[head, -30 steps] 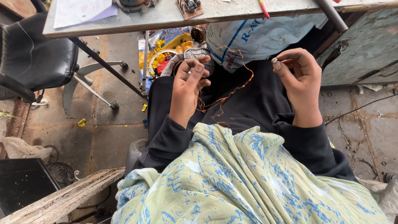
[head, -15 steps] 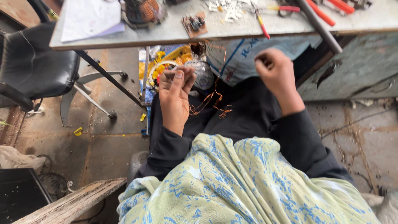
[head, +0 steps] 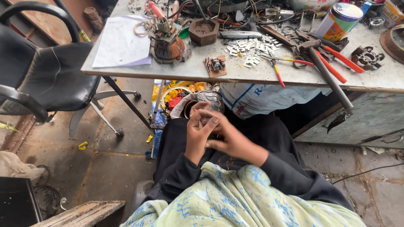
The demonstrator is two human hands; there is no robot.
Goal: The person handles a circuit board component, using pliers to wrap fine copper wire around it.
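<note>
Wire [head: 227, 162], thin and springy, looks easily kinked; both hands' grip, left hand [head: 198, 132] and right hand [head: 231, 141], pinch closed together, contents hidden.

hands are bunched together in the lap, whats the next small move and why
Probably draw the right hand slightly away from the left hand. The two overlap closely in the lap, covering whatever the fingers pinch, and only a few thin copper wire strands show beside the wrist. Separating them would likely expose the work.
</note>
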